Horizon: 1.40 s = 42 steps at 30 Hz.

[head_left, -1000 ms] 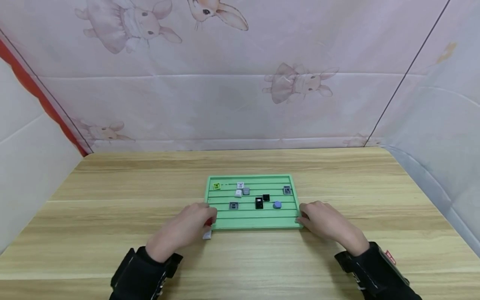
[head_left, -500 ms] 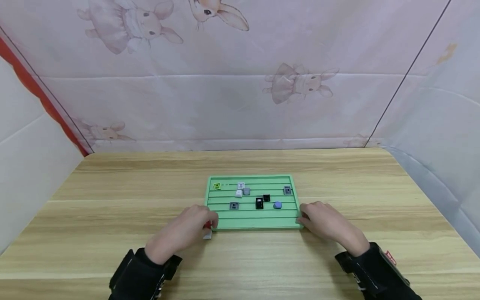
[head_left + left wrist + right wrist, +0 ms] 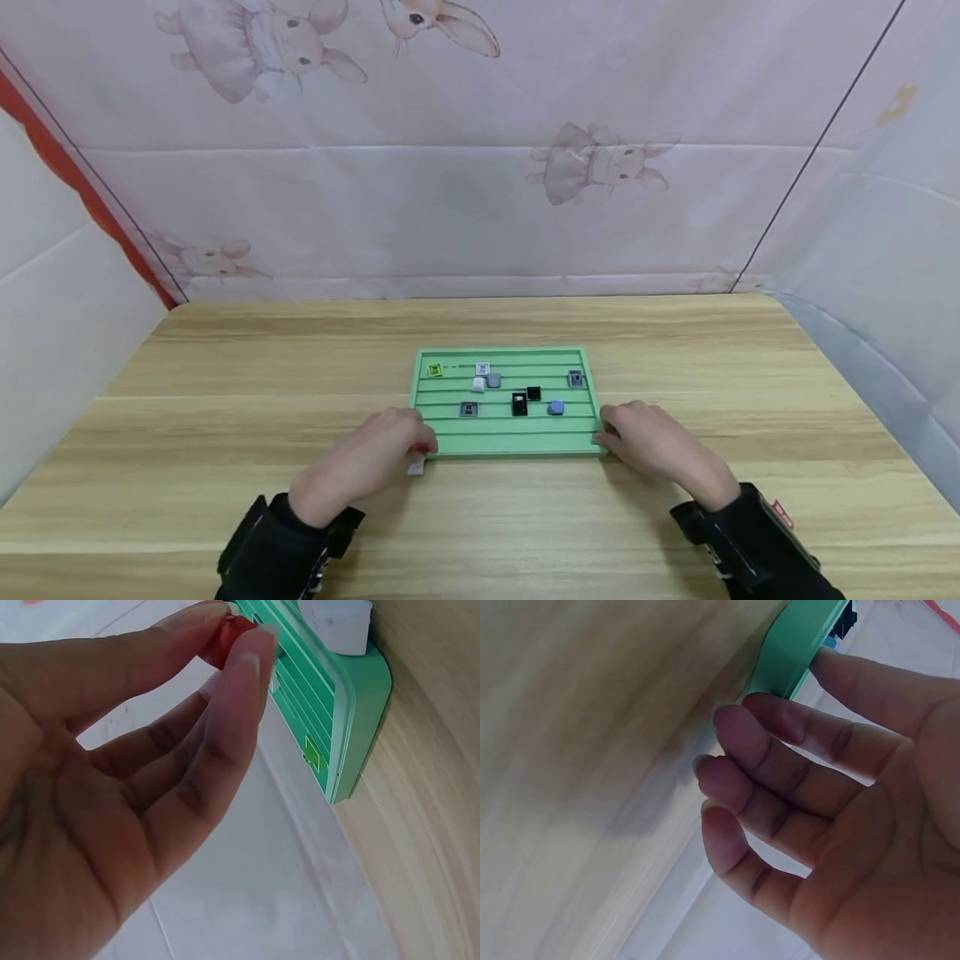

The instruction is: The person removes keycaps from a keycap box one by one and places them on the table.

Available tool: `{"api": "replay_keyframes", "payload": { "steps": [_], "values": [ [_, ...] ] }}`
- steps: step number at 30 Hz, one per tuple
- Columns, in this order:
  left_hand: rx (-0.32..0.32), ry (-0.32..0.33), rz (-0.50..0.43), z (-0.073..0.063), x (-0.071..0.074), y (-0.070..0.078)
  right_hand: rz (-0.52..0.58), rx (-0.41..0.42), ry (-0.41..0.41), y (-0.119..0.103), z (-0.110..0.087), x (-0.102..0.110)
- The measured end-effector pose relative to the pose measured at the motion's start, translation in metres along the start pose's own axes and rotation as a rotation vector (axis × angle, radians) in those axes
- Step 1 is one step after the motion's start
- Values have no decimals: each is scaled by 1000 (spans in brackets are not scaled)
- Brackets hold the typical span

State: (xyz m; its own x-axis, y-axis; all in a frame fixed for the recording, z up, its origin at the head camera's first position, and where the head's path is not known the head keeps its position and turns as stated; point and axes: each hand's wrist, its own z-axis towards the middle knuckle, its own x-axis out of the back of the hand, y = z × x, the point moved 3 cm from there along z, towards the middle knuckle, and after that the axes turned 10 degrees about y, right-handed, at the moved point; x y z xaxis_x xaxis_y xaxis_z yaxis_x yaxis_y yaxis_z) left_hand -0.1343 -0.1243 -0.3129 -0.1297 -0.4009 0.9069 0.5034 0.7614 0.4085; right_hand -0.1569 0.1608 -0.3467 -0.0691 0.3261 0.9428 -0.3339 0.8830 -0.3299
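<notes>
My left hand (image 3: pixel 371 454) is at the front left corner of a green ridged tray (image 3: pixel 491 444). Its thumb and index finger pinch a small red keycap (image 3: pixel 227 641), hidden from the head view. Beside that corner is a white keycap (image 3: pixel 416 469); whether it touches the tray is unclear. At the opposite front corner, my right hand (image 3: pixel 656 442) pinches the tray's edge between thumb and index finger. Several keycaps lie scattered on the tray, among them a yellow-green one (image 3: pixel 435 370), a black one (image 3: pixel 519 405) and a blue one (image 3: pixel 556 407).
The tray rests on a wood-grain table (image 3: pixel 510 533). Behind it rises a pale fabric backdrop (image 3: pixel 450 225) printed with rabbits, and similar fabric borders both sides.
The left hand has shifted very slightly right, and its fingers now cover the red keycap in the head view. My right hand and the tray stay practically still.
</notes>
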Motion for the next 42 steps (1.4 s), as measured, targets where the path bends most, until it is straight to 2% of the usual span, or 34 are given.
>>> {"api": "replay_keyframes", "payload": {
  "steps": [10, 14, 22, 42],
  "values": [
    [-74, 16, 90, 2, -6, 9, -3, 5, -1, 0, 0, 0],
    [-95, 21, 97, 4, -10, 11, -4, 8, 0, 0, 0, 0],
    [-95, -1, 66, 7, -16, 13, -1, 10, 3, 0, 0, 0],
    [-103, 17, 112, 10, -32, 15, 3, 1, -6, 0, 1, -1]
  ]
}}
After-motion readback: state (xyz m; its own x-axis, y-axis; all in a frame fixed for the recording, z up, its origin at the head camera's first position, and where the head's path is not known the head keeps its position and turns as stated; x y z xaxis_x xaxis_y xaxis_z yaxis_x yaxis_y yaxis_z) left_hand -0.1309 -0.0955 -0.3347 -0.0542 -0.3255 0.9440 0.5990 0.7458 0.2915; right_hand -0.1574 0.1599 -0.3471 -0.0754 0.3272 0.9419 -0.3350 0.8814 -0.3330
